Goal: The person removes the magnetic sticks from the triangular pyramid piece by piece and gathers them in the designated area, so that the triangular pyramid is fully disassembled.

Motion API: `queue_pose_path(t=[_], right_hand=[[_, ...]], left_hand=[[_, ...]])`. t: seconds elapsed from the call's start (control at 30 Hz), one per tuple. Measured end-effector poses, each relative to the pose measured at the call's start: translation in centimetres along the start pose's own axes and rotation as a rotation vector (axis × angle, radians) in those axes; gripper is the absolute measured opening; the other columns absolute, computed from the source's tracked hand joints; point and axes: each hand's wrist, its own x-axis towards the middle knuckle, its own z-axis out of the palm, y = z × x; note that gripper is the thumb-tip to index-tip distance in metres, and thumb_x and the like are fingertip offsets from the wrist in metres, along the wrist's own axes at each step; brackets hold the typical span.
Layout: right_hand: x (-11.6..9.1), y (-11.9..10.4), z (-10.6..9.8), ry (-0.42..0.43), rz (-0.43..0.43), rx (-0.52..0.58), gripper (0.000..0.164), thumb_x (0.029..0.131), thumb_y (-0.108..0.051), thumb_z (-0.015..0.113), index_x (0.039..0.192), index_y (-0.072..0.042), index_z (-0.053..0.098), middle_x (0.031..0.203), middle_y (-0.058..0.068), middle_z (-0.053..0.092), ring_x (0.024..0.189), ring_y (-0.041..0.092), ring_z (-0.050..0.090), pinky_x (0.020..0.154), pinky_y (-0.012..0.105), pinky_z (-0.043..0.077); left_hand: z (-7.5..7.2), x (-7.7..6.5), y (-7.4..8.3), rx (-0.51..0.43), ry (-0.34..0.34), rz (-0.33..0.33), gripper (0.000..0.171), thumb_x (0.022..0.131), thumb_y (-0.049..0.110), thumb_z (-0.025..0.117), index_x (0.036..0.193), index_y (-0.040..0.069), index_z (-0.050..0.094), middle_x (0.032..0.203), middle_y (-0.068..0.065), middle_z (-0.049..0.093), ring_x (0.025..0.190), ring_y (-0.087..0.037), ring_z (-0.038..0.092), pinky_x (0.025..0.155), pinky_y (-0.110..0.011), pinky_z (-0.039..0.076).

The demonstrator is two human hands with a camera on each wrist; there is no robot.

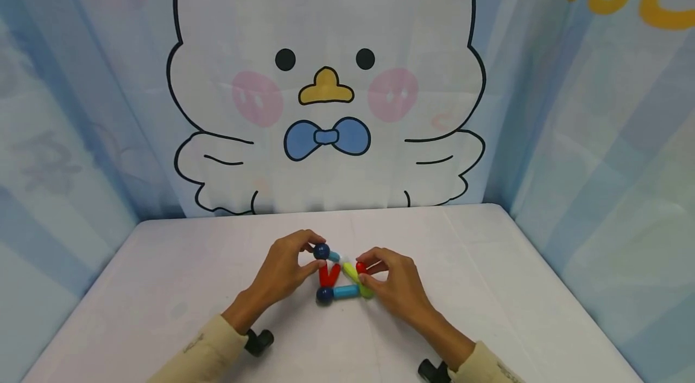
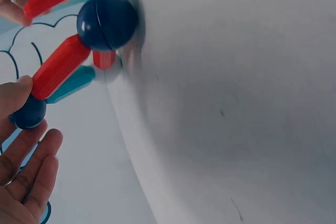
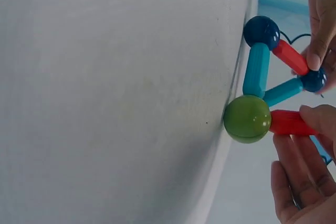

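A small construction of magnetic rods and balls stands on the table. My left hand [image 1: 285, 265] pinches its upper dark blue ball [image 2: 27, 113] between thumb and fingertips. From that ball a red rod [image 2: 62, 66] slants down to a second dark blue ball [image 1: 324, 295] at the tabletop. A light blue rod [image 3: 256, 70] links this lower ball to a green ball [image 3: 247, 119]. Another light blue rod [image 3: 283, 93] runs from the held ball toward the green one. My right hand [image 1: 399, 283] pinches a red rod [image 3: 291, 123] whose end meets the green ball.
Behind the two red rods at the left, a yellow-green rod [image 1: 350, 271] leans within the construction. The white table [image 1: 488, 310] reaches back to a curtain [image 1: 326, 178] printed with a cartoon bird. Pale blue curtains [image 1: 613, 160] hang at both sides.
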Motion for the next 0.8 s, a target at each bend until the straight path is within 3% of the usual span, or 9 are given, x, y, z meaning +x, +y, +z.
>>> queue_pose_path(t=[0.3, 0.43, 0.8], right_hand=[[-0.3, 0.7, -0.9, 0.003, 0.024, 0.042, 0.031, 0.086, -0.008, 0.089, 0.106, -0.025, 0.073, 0.100, -0.016, 0.076, 0.090, 0.007, 0.077, 0.095, 0.038, 0.062], [-0.5, 1.2, -1.4, 0.016, 0.028, 0.038, 0.031, 0.084, -0.007, 0.090, 0.104, -0.022, 0.072, 0.094, -0.017, 0.076, 0.086, 0.003, 0.076, 0.096, 0.040, 0.062], [-1.1, 2.2, -3.2, -0.033, 0.079, 0.038, 0.028, 0.083, 0.000, 0.088, 0.100, -0.015, 0.073, 0.092, -0.010, 0.077, 0.082, 0.003, 0.074, 0.091, 0.033, 0.063]], left_hand=[[-0.7, -0.7, -1.0, 0.110, -0.005, 0.024, 0.046, 0.085, 0.012, 0.091, 0.127, 0.017, 0.074, 0.111, 0.000, 0.077, 0.100, -0.025, 0.071, 0.092, -0.043, 0.057], [-0.9, -0.8, -1.3, 0.149, -0.028, 0.013, 0.040, 0.085, 0.017, 0.091, 0.122, 0.017, 0.076, 0.108, 0.000, 0.077, 0.101, -0.025, 0.071, 0.093, -0.045, 0.057], [-1.1, -1.3, -1.8, 0.210, -0.069, -0.031, 0.033, 0.083, 0.015, 0.092, 0.112, 0.014, 0.077, 0.102, 0.000, 0.075, 0.098, -0.022, 0.067, 0.087, -0.039, 0.058]])
